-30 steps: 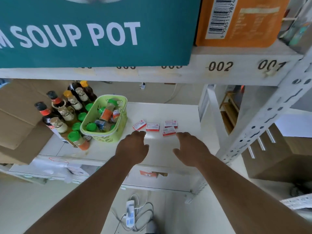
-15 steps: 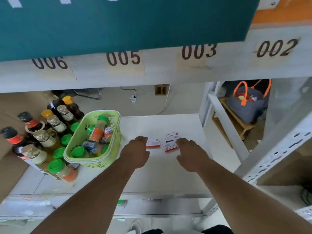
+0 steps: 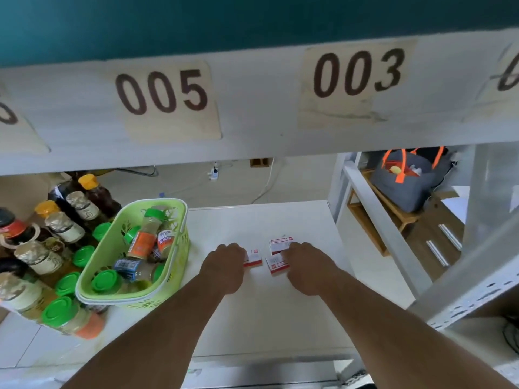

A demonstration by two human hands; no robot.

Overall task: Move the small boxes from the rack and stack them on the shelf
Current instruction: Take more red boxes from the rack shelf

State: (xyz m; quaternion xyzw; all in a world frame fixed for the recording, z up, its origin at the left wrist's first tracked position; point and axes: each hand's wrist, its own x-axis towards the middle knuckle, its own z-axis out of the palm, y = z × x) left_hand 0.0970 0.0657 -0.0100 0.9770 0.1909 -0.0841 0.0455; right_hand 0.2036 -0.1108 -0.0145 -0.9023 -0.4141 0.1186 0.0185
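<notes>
Left hand (image 3: 224, 265) covers one box (image 3: 253, 258), right hand (image 3: 306, 265) on two boxes (image 3: 276, 263). Grip can't be told: fingers hidden. All on white shelf (image 3: 266, 318) beside basket (image 3: 171, 279).

Three small red-and-white boxes (image 3: 276, 264) show between two hands, one green basket (image 3: 112, 276) holds several jars, and two full number labels (image 3: 165, 92) mark the beam.

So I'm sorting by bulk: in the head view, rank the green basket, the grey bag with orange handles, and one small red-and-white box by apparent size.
1. Green basket, though nearer the camera.
2. Grey bag, farther back, so unsure.
3. Small box, clearly smallest.
</notes>
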